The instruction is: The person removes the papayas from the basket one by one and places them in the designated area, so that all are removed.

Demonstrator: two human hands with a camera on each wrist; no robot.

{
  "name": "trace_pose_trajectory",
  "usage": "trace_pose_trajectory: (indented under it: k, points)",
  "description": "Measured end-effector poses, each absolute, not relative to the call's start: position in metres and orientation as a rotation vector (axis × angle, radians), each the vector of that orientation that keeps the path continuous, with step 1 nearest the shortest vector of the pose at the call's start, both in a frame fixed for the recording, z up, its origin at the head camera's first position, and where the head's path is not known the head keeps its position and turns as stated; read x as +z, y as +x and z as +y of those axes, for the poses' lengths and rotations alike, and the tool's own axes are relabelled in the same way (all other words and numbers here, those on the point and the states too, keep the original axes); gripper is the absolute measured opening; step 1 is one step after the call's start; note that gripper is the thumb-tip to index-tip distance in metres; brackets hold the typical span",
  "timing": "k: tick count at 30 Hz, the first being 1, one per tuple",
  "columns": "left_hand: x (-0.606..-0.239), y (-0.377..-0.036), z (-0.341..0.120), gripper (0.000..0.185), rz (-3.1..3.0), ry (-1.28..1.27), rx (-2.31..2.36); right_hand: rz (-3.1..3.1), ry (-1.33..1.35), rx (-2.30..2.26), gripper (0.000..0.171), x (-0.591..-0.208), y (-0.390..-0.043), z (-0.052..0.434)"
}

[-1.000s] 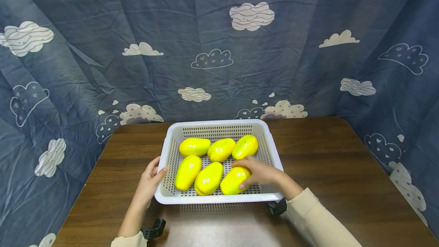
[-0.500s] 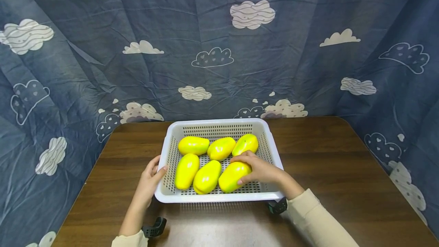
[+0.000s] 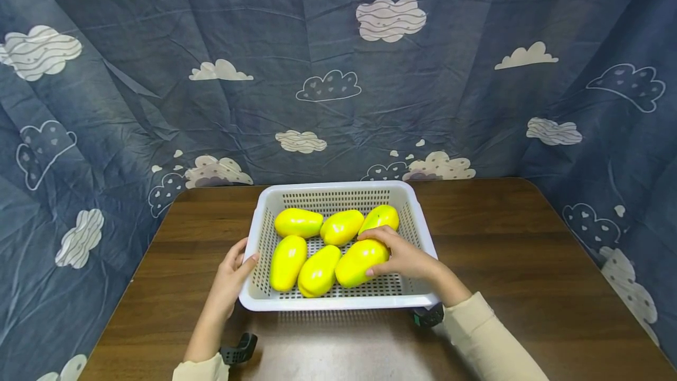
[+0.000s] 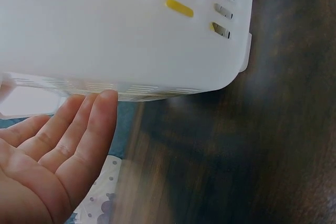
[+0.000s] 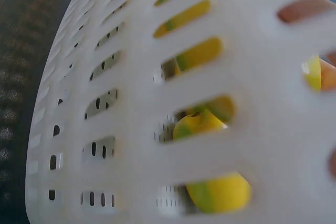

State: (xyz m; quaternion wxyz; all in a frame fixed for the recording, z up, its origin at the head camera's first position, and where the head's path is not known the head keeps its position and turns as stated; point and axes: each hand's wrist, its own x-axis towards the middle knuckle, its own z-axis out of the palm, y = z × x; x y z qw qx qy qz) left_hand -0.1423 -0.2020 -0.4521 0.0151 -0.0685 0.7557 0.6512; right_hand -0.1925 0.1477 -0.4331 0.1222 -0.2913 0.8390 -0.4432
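Note:
A white slotted plastic basket [image 3: 328,304] stands on the table and holds several glossy yellow mangoes, set in a far row and a near row. My left hand [image 3: 230,278] holds the basket's left side, thumb over the rim. In the left wrist view, the fingers [image 4: 97,127] lie against its outer wall. Reaching over the right side, my right hand [image 3: 407,257] grips the near right mango [image 3: 354,266] between thumb and fingers. That mango looks slightly raised and tilted. The right wrist view shows the basket wall [image 5: 199,156] close up, with yellow-green fruit [image 5: 220,195] behind the slots.
The brown wooden table [image 3: 492,240] extends to both sides of the basket. A blue cloud-printed curtain [image 3: 328,28] hangs behind it. Dark wrist devices, such as the left one [image 3: 239,350], sit below the basket's near edge.
The near right mango has shifted up and slightly left in my right hand's grip. Neighbouring mangoes in the near row have shifted a little left. My left hand stays on the basket.

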Motion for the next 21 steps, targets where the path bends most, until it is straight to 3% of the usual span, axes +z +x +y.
trace_pose_trajectory:
  k: [21]
  points:
    - [-0.451,-0.142,-0.202,0.052,2.333,-0.216,2.032,2.521,-0.747,-1.675,0.061,-0.417,-0.188,0.145]
